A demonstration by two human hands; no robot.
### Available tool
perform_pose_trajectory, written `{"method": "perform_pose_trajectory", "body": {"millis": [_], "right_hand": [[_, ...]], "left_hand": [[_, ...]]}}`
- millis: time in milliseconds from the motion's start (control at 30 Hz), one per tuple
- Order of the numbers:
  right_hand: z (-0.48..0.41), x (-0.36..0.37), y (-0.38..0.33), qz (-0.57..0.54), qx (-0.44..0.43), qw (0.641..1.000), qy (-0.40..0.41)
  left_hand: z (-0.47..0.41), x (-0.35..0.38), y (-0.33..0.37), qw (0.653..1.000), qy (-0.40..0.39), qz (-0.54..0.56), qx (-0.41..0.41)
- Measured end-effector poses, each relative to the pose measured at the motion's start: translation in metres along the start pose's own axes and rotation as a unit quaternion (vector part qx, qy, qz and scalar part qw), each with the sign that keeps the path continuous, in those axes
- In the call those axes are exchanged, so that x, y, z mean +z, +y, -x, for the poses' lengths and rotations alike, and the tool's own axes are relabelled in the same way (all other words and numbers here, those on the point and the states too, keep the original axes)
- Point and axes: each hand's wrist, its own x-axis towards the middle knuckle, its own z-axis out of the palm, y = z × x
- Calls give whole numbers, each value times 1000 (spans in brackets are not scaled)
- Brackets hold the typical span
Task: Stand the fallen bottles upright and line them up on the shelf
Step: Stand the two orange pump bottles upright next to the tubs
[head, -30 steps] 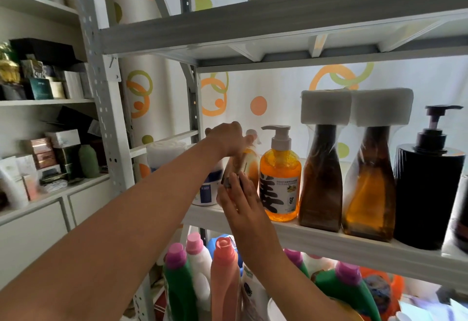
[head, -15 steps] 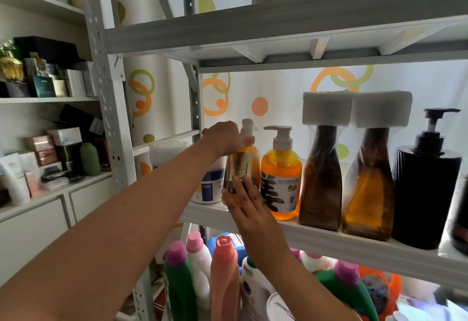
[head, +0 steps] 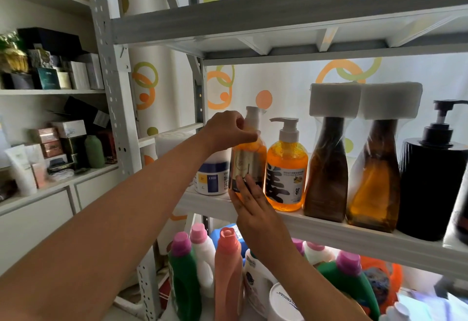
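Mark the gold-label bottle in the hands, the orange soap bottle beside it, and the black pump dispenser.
gold-label bottle (head: pixel 247 166), head view, on its gold label.
orange soap bottle (head: pixel 287 156), head view, on the orange body above the label.
black pump dispenser (head: pixel 430 194), head view, on its ribbed body.

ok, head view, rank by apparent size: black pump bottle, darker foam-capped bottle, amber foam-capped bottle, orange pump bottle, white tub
1. black pump bottle
2. darker foam-capped bottle and amber foam-capped bottle: alike, tied
3. orange pump bottle
4. white tub, partly hidden
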Motion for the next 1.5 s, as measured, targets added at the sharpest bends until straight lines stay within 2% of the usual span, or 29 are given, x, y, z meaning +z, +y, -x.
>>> {"method": "perform_pose_trajectory", "body": {"millis": [167,533,667,800,1000,1133,1367,1500], "right_hand": [[2,4,-2,14,-3,1000,-9],[1,-1,-4,15,29,998,-48],[-3,-7,-6,2,46,997,-62],[1,-13,-9,-5,17,998,-65],[14,-27,-12,-46,31,994,-90],[11,-39,-14,-121,40,986,-109],[11,-45,-14,-156,54,978,-129],[4,-48,-16,-186,83,975,-91]], "left_hand": [[7,-2,-4,999,-11,42,22],[13,-2,-7,998,-33,45,22],[16,-2,-5,999,-31,14,13],[16,-6,-1,998,-49,-24,11],[16,-7,-2,997,-70,-31,12],[16,-8,2,996,-64,-62,19],[18,-11,5,994,-81,-67,6],[24,-33,-7,999,-2,-38,-4]]}}
